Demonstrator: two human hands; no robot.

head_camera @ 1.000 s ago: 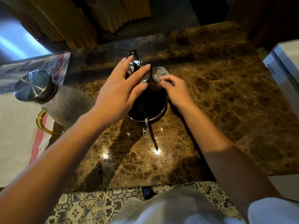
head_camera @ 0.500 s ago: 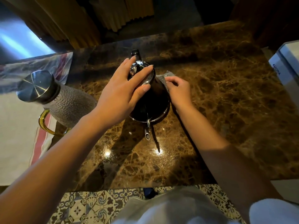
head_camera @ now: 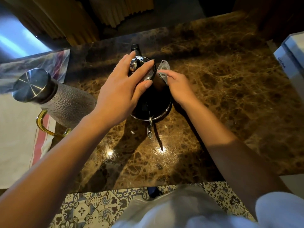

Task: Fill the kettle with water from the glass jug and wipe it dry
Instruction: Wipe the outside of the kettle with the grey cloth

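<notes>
Left hand (head_camera: 118,94) lies flat over the top of the kettle (head_camera: 153,102), fingers spread and draped across the shiny lid (head_camera: 144,69), thumb down the near side; it presses on the lid rather than closing around anything. Right hand (head_camera: 179,88) is against the kettle's right side, fingers pressed together onto a small grey cloth (head_camera: 163,69) that sits between fingertips and the dark kettle wall; one corner of the cloth sticks up above the fingers. Whether the thumb also pinches the cloth, can't tell, it's hidden.

Kettle stands upright near the middle of the brown marble counter (head_camera: 230,96), dark body with a chrome band at the base. Thin spout (head_camera: 150,130) points toward the person, black handle end (head_camera: 135,47) pokes out on the far side behind the left fingers. Bright light reflections on the counter just in front of the spout.

Glass jug (head_camera: 65,104) stands to the left, well clear of the kettle: textured frosted body, round metal cap (head_camera: 31,84), amber handle (head_camera: 44,124) toward the near side. Left forearm passes just in front of it. Jug sits at the edge of a white towel with red stripes (head_camera: 19,137) that covers the left end of the counter.

White box (head_camera: 291,58) at the right edge, partly out of frame. Patterned floor tiles (head_camera: 92,206) below the counter's near edge
</notes>
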